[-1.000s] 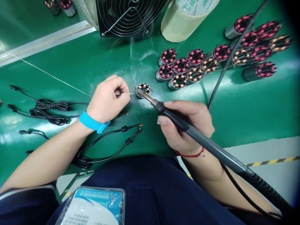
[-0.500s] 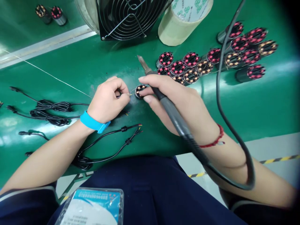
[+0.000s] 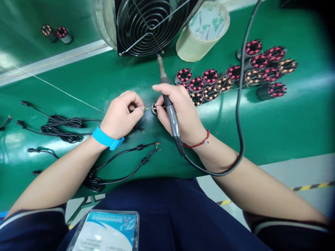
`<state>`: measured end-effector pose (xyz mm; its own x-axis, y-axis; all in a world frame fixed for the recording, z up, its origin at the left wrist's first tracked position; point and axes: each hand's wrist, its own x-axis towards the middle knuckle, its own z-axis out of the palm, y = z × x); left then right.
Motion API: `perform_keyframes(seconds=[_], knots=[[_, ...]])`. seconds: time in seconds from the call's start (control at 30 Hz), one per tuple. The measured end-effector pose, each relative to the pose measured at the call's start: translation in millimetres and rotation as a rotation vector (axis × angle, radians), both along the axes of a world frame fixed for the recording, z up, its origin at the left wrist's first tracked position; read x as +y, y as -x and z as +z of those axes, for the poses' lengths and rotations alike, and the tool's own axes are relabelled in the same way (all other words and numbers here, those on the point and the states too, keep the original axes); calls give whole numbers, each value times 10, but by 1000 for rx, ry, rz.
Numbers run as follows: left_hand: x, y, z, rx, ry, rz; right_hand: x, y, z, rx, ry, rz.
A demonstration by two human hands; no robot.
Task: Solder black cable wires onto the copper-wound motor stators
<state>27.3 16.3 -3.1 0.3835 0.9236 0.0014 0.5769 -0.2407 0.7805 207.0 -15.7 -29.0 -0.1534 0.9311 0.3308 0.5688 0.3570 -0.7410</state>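
My left hand (image 3: 120, 111) is closed in a pinch on a black cable, whose thin coloured wire ends (image 3: 146, 107) stick out past the fingertips. A fine silvery wire (image 3: 60, 88) runs in from the upper left to behind this hand. My right hand (image 3: 184, 115) grips a soldering iron (image 3: 171, 116), its tip pointing away from me, towards the fan. The thumb and fingers of the same hand also touch a small motor stator (image 3: 154, 108) on the bench, mostly hidden by them. A narrow gap lies between the wire ends and the stator.
A black fan (image 3: 150, 29) and a big tape roll (image 3: 200, 35) stand at the back. Several stators with red or copper windings (image 3: 224, 84) are grouped at right. Coiled black cables (image 3: 62, 127) and more cable ends (image 3: 143, 160) lie at left and in front. The iron's cord (image 3: 238, 115) loops over my right forearm.
My right hand has drawn in, and the iron has swung more upright, its tip turning towards the fan. The fingers cover more of the stator. My left hand keeps its pinch. The view has shifted slightly.
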Motion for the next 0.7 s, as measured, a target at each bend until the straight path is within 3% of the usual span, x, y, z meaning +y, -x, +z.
perform_keyframes(seconds=[0.17,0.33,0.5,0.6,0.7], knots=[[72,157,23,-31,-34,68,-93,-84,46,69,-126,-50],[448,563,222,-26,-15,410,-114,-211,46,81,-161,-98],[1136,999,392,435,-27,625,-121,-338,-59,83,-125,-69],[1478,1226,374,543,-21,749,-101,-385,-212,20,-101,-22],[1659,1431,309,613,42,826,44,-318,-311,148,-152,-106]])
